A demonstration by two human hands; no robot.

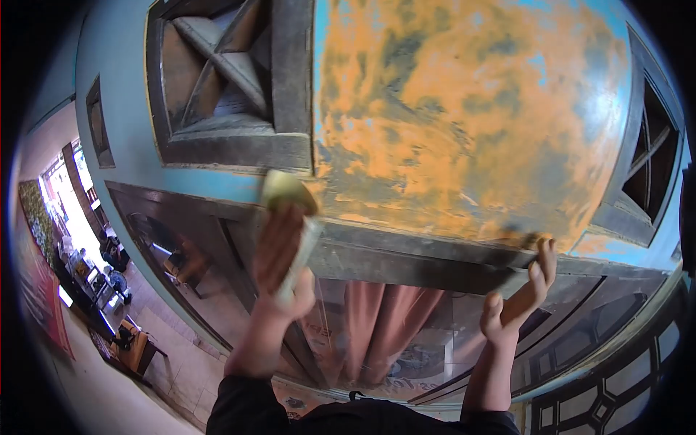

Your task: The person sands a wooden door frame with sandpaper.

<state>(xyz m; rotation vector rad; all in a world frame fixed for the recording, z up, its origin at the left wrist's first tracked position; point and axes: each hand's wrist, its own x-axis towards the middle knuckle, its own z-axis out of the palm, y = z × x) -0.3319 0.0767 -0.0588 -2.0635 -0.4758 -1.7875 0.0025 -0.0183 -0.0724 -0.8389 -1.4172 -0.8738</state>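
My left hand [279,254] is blurred by motion, its fingers pressed on a bent, yellowish sheet like sandpaper [288,192]. The sheet overlaps the lower left corner of the wall panel [464,123], whose paint is patchy orange, blue and grey. Below the panel runs a dark wooden beam [406,261]. My right hand [525,293] holds nothing; its fingers are stretched upward at the beam's right part, with the thumb apart.
A wooden vent frame with crossed bars [225,65] is at upper left, another vent [649,156] at right. Beneath the beam is glass with a pink curtain [384,326] behind it. Far below left lie a tiled floor [174,370] and a small table [134,351].
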